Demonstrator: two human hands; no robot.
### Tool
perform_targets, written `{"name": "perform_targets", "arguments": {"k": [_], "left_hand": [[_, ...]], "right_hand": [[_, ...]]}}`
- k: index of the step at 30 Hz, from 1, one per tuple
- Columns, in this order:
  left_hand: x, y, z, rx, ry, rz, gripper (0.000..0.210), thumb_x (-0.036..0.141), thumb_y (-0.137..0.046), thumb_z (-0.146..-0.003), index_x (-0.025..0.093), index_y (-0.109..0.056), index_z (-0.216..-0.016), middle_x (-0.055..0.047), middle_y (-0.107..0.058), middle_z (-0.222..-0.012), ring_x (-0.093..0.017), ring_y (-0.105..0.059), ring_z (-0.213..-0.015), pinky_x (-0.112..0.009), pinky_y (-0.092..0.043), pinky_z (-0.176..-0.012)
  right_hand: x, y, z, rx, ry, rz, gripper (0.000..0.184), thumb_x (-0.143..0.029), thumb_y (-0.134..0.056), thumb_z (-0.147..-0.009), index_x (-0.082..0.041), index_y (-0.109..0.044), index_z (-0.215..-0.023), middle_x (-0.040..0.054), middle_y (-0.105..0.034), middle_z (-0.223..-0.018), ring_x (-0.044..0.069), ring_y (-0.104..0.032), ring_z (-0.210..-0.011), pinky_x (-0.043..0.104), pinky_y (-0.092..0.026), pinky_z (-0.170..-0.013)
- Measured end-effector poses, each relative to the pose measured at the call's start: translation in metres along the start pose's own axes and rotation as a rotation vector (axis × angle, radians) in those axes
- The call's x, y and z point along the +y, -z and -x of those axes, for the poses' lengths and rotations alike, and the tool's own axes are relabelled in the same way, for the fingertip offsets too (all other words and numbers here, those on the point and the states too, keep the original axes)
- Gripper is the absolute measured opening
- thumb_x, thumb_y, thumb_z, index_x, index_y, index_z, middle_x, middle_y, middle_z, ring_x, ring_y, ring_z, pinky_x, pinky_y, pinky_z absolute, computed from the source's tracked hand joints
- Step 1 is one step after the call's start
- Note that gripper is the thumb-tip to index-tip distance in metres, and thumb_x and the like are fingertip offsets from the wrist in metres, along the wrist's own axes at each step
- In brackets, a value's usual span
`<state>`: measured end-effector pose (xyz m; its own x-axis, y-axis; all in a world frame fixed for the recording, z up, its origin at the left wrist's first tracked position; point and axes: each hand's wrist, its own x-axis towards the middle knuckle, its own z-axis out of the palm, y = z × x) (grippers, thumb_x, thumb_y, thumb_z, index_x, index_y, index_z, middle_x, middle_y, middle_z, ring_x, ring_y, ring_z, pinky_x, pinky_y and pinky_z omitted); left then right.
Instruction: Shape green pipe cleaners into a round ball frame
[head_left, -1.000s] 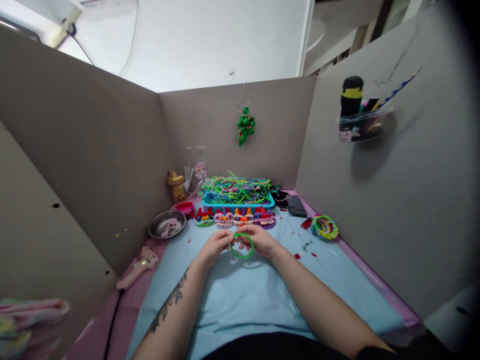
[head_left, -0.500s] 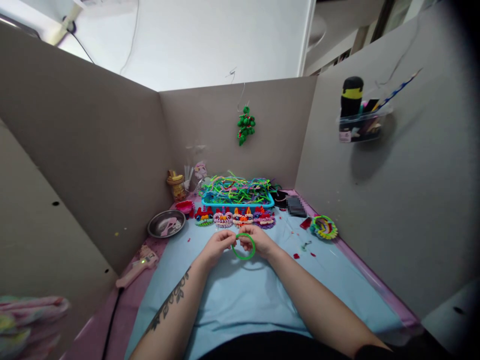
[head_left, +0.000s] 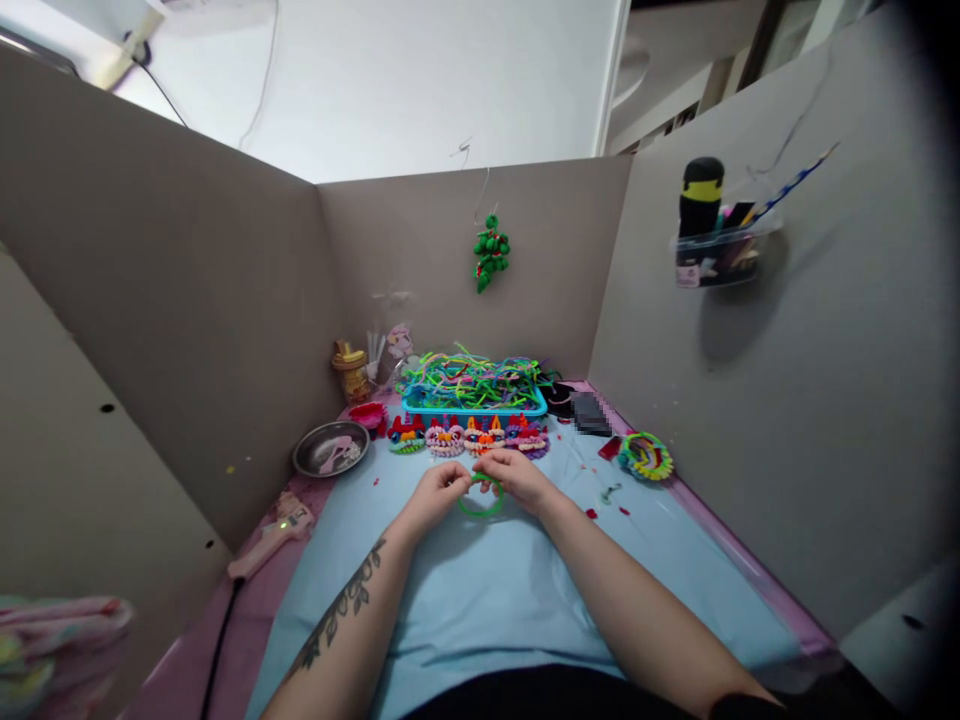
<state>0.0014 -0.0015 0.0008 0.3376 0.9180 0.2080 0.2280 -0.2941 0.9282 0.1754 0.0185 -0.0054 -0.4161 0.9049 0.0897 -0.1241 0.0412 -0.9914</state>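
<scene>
One green loop [head_left: 480, 514] is held above blue cloth [head_left: 495, 600]. Far edge is pinched between closed fingertips of left hand [head_left: 442, 485] and right hand [head_left: 516, 475]. Loop is tilted flatter than half a second ago; adjustment is judged unfinished.

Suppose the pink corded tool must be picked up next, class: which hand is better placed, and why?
The left hand, likely: the pink corded tool lies toward that side, and the right hand is farther away. Both hold the green ring, so the left would first release it.
</scene>
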Motion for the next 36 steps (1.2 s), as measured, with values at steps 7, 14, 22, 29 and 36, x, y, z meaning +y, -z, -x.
{"name": "perform_targets", "arguments": {"k": [7,14,22,29,36], "left_hand": [[-0.006,-0.005,-0.001,0.128,-0.128,-0.259,0.018,0.028,-0.049,-0.074,0.016,-0.060,-0.067,-0.001,-0.056,-0.064,-0.013,-0.048,-0.063,-0.022,-0.035,-0.059],[-0.003,-0.004,-0.003,0.094,0.046,-0.006,0.020,0.032,-0.054,-0.070,0.013,-0.060,-0.067,0.000,-0.057,-0.060,-0.011,-0.046,-0.057,-0.022,-0.034,-0.055],[-0.010,-0.003,-0.005,0.086,0.271,0.361,0.018,0.030,-0.060,-0.064,0.012,-0.058,-0.063,0.002,-0.051,-0.053,-0.006,-0.038,-0.046,-0.020,-0.025,-0.047],[-0.025,0.001,-0.006,0.098,0.474,0.600,0.016,0.025,-0.064,-0.060,0.012,-0.059,-0.067,0.003,-0.049,-0.052,-0.006,-0.041,-0.046,-0.018,-0.025,-0.046],[-0.012,0.008,-0.004,0.033,0.191,0.265,0.022,0.034,-0.062,-0.068,0.013,-0.059,-0.070,0.001,-0.058,-0.060,-0.008,-0.046,-0.054,-0.020,-0.030,-0.052]], "right_hand": [[0.007,-0.010,-0.003,0.142,0.127,-0.043,0.038,-0.023,-0.070,-0.057,-0.021,-0.048,-0.089,-0.0074,-0.053,-0.054,0.011,-0.053,-0.051,0.022,-0.038,-0.051],[0.002,-0.014,-0.001,0.093,0.174,-0.114,0.042,-0.013,-0.064,-0.056,-0.021,-0.047,-0.094,-0.0051,-0.056,-0.064,0.011,-0.054,-0.056,0.024,-0.041,-0.056],[0.006,-0.012,0.001,0.132,0.331,0.085,0.029,-0.010,-0.056,-0.063,-0.020,-0.052,-0.090,0.0002,-0.061,-0.076,0.014,-0.059,-0.070,0.028,-0.045,-0.068],[0.003,-0.008,0.004,0.108,0.430,0.315,0.016,-0.011,-0.048,-0.066,-0.018,-0.059,-0.076,0.0015,-0.064,-0.075,0.015,-0.060,-0.074,0.028,-0.045,-0.068],[0.000,0.002,0.000,0.034,0.129,-0.053,0.032,-0.025,-0.063,-0.067,-0.020,-0.058,-0.099,0.0046,-0.065,-0.096,0.011,-0.061,-0.059,0.022,-0.043,-0.050]]}}
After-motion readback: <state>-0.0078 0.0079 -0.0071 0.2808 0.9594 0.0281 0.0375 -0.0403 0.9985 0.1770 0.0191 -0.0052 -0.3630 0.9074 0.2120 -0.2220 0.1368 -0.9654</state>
